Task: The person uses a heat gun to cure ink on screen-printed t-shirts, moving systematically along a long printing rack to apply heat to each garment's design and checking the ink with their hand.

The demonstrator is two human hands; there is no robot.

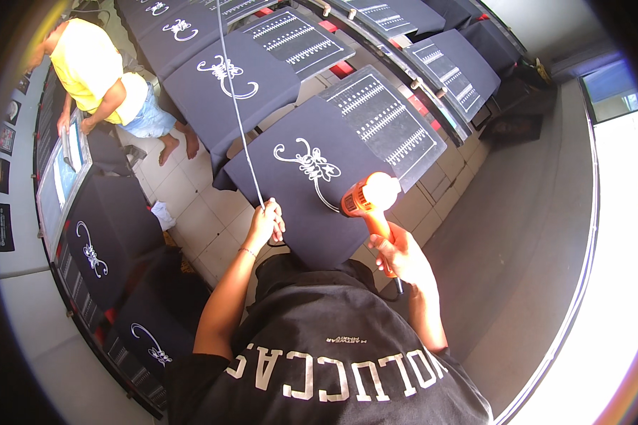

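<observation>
While the right hand (397,253) wraps closed around the handle of the orange heat gun (377,221), the left hand (266,221) has its fingers curled shut on a thin pale cord (239,120). Gun at four o'clock of the white print (312,166) on the dark cloth (340,237); left hand at seven. Likely risks: scorching, if heat dwells on one spot; smearing, if the cord sags onto wet ink. Wetness: cannot tell.

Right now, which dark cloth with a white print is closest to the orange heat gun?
The cloth directly before you: the heat gun in your right hand appears over its right edge; the others lie farther off.
</observation>
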